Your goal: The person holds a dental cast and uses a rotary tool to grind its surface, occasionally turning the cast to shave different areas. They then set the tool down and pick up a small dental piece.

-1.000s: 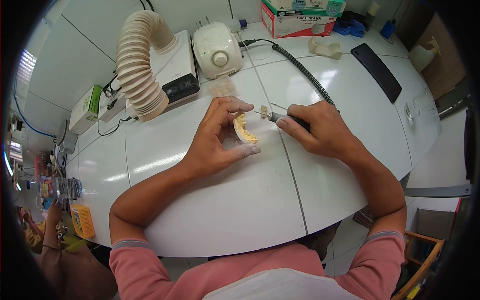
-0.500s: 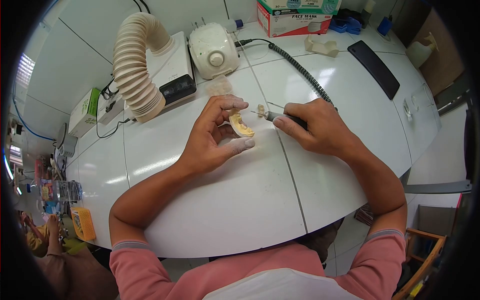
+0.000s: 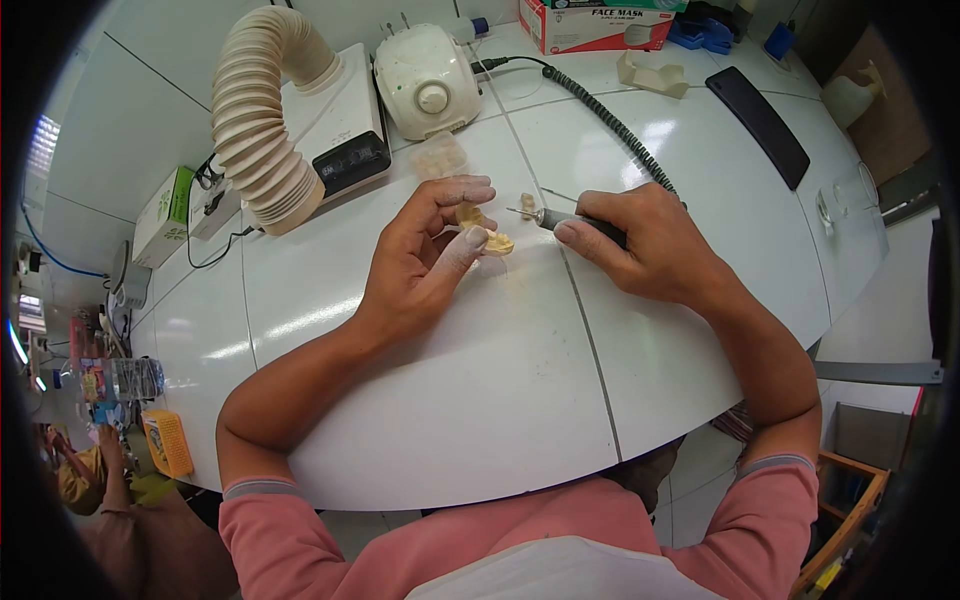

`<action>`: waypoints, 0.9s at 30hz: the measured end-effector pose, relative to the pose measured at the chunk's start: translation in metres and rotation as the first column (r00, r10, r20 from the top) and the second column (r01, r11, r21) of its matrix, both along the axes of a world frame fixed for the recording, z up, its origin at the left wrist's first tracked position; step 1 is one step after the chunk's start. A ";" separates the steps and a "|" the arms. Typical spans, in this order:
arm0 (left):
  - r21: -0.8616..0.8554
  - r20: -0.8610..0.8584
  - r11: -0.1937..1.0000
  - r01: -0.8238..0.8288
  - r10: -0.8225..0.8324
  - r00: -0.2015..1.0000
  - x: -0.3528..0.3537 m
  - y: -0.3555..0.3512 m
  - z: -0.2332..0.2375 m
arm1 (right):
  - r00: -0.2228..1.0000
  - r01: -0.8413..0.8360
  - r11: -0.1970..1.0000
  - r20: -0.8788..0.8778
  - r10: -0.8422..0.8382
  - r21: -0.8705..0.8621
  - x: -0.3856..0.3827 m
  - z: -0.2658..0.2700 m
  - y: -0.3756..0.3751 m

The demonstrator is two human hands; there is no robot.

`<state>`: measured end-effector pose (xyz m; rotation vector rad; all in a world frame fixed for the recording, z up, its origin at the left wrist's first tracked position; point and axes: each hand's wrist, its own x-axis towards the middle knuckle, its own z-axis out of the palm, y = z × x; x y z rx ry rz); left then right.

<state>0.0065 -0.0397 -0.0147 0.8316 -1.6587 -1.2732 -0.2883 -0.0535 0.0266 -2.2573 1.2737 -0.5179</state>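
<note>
My left hand [image 3: 425, 245] is closed around a yellowish dental model [image 3: 498, 243], its thumb across the near side; thumb and fingers hide much of the model. Pale dust coats those fingertips. In my right hand [image 3: 650, 245] is a rotary handpiece [image 3: 585, 226], whose thin bur points left toward the model without touching it. A black coiled cord [image 3: 612, 125] runs up to the white control unit [image 3: 430, 85]. Between the hands, just beyond the bur, a small beige piece [image 3: 528, 203] lies on the table. Near it is a thin metal tool [image 3: 558, 194].
A ribbed suction hose [image 3: 262, 115] curves down on the left beside a white box with a dark panel. Behind my left hand is a small clear container [image 3: 438, 157]. A black phone-like slab [image 3: 758, 127] and a face mask box [image 3: 600, 28] lie farther back on the white tiled table [image 3: 480, 400].
My left thumb has closed over the dental model, and the model has turned and tipped in my fingers. My right hand has barely moved. The whole view has shifted slightly.
</note>
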 end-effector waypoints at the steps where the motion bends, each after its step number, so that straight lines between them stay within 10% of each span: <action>1: -0.045 0.024 0.999 0.003 -0.002 1.000 0.003 -0.003 -0.003 | 1.000 0.001 1.000 0.004 -0.001 -0.001 0.000 0.000 0.000; 27: -0.263 0.248 0.956 -0.132 0.200 0.948 0.002 -0.003 0.002 | 1.000 -0.023 1.000 0.014 0.023 0.004 -0.001 0.001 -0.002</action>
